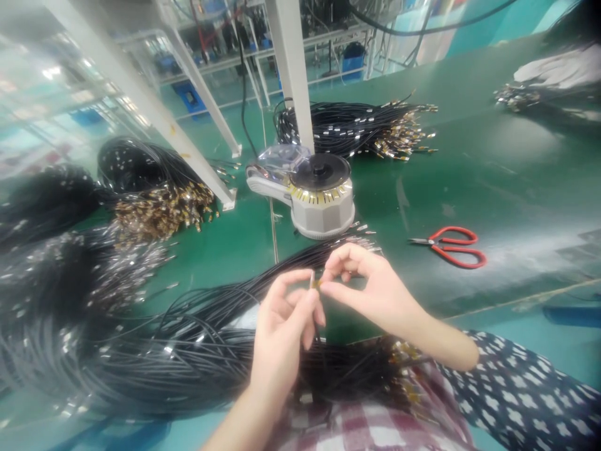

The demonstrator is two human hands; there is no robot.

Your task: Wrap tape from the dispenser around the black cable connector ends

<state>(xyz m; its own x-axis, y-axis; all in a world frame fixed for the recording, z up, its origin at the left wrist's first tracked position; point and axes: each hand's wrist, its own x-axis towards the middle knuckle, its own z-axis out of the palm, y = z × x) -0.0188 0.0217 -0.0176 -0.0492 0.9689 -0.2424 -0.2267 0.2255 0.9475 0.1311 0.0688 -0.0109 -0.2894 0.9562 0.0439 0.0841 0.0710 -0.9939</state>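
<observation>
My left hand (284, 313) pinches the end of a black cable between thumb and forefinger, and the metal tip (312, 279) points up. Close against that tip, my right hand (364, 275) has thumb and forefinger closed on a small piece of yellow tape (318, 284). Just beyond the hands stands a round grey tape dispenser (323, 210) with yellow tape strips around its rim. A bundle of black cables (206, 307) runs under and behind my hands. More cables with yellow-marked ends (406, 376) lie across my lap.
Red-handled scissors (453, 247) lie to the right on the green table (469, 175). Cable bundles rest at the back (347, 125) and the left (154, 194). White posts (293, 69) rise behind the dispenser. A white glove (563, 67) shows at far right.
</observation>
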